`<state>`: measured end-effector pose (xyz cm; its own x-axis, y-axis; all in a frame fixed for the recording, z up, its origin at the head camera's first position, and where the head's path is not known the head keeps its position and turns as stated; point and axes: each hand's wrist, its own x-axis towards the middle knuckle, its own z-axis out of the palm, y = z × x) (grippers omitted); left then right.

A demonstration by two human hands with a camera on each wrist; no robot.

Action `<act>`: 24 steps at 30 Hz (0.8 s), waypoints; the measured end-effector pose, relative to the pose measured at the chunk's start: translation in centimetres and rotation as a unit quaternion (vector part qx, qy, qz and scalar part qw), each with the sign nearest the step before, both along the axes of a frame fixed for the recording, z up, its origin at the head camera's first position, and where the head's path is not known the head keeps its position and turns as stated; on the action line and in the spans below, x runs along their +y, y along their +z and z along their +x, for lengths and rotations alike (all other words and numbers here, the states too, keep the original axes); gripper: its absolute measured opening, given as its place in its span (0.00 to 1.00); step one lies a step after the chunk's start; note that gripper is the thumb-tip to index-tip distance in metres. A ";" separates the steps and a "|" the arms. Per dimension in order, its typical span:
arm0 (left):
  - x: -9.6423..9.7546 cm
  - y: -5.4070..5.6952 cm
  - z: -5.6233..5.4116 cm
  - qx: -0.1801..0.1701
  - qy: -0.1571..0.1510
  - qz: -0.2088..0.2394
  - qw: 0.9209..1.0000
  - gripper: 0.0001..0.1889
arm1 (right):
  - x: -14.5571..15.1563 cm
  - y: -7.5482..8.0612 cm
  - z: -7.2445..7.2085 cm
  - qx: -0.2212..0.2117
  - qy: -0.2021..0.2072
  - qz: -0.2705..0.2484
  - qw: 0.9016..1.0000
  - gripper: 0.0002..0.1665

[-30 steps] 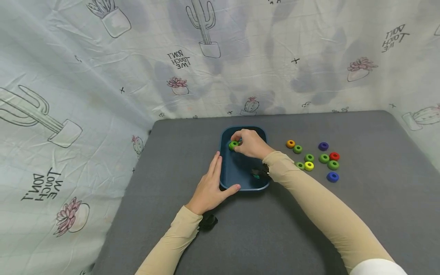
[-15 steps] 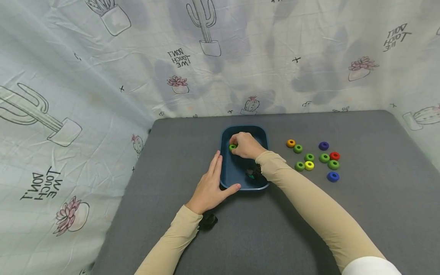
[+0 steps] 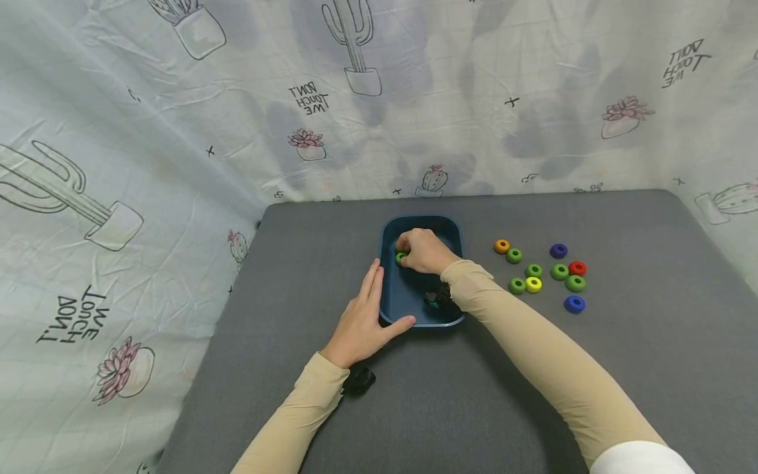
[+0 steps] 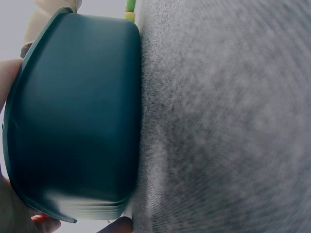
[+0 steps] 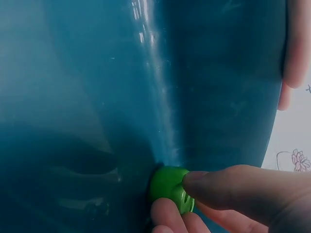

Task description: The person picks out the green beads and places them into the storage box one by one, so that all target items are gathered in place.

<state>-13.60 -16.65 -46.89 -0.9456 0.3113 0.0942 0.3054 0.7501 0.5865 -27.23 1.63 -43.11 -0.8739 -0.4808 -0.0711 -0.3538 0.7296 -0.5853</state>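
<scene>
In the head view a dark blue tray (image 3: 408,293) lies on the grey table. My right hand (image 3: 428,252) reaches into its far left part and pinches a green ring-shaped bead (image 5: 166,182) between thumb and fingers. The right wrist view shows that bead low, where the tray's floor meets its wall. Along the outside of the tray's left wall rests my left hand (image 3: 362,322), fingers straight, thumb stretched along the near rim. Seen from the left wrist, the tray's outer wall (image 4: 77,111) fills much of the picture. Part of the tray's floor is hidden under my right hand and wrist.
Right of the tray lie several loose beads: an orange one (image 3: 502,251), several green ones (image 3: 517,290), a yellow one (image 3: 533,289), a red one (image 3: 577,273), a purple one (image 3: 558,255) and a blue one (image 3: 574,309). A printed curtain (image 3: 450,131) hangs behind the table.
My right hand has lowered slightly with the green bead, then stayed nearly still in the tray. My left hand and the loose beads have not moved.
</scene>
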 end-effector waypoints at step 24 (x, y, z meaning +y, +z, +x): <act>0.0 0.1 0.0 -0.011 0.009 -0.005 1.000 0.59 | 1.5 1.4 0.5 0.018 -0.004 -0.039 0.999 0.17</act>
